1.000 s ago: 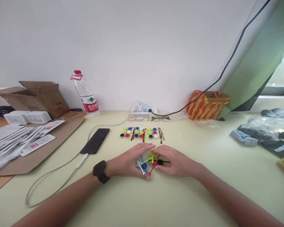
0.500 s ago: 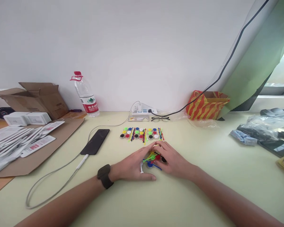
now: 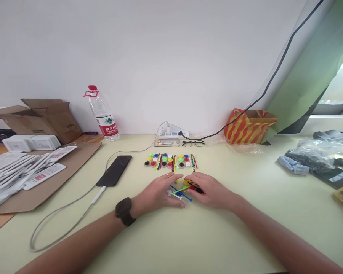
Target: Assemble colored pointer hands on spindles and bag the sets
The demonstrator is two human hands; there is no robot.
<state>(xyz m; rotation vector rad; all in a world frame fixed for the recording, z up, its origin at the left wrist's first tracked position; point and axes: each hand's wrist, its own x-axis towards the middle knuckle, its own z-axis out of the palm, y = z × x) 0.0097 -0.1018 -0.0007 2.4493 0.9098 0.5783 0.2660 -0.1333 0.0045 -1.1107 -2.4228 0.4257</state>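
Blue slender plastic stick (image 3: 187, 198) lies with colourful plastic pieces (image 3: 184, 188) mid-tabletop, slanting rightward toward the pale-green tabletop's (image 3: 165, 243) front edge, between a parted left hand (image 3: 156, 193) and curled right hand (image 3: 214, 192), its grip unclear. Beyond, small multicoloured discs (image 3: 165, 160) sit in rows toward the back edge, before a white wall (image 3: 171, 68).

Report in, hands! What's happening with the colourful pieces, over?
Left hand open, cupped at the left of the coloured pieces. Right hand curled over their right side, grip hidden. Possible obstacle: rows of discs just beyond both hands.
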